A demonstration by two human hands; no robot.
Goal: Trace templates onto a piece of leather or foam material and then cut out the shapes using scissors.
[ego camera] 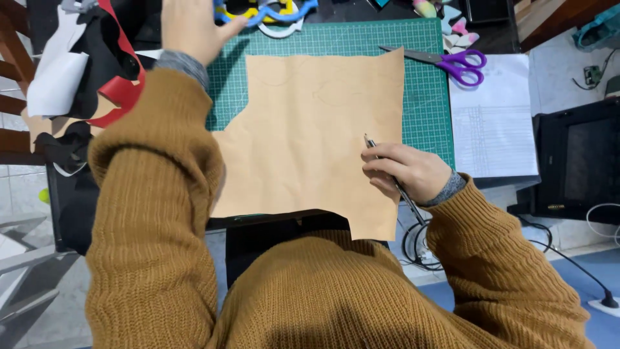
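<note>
Right hand point(405, 172) grips a pen point(392, 180), tip on the tan sheet point(310, 142) lying over the green cutting mat point(423, 97). Left hand point(194, 26), open, reaches the coloured cut-outs point(265, 13). Advise flattening the sheet firmly while marking.

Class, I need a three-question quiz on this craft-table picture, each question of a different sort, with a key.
1. True or false: the right hand holds a pencil over the tan sheet.
2. Which colour are the handles of the scissors? A red, B purple, C yellow.
3. What does the left hand reach toward at the top of the green cutting mat?

Key: 1 true. 2 B. 3 The blue and yellow cut-outs.
</note>
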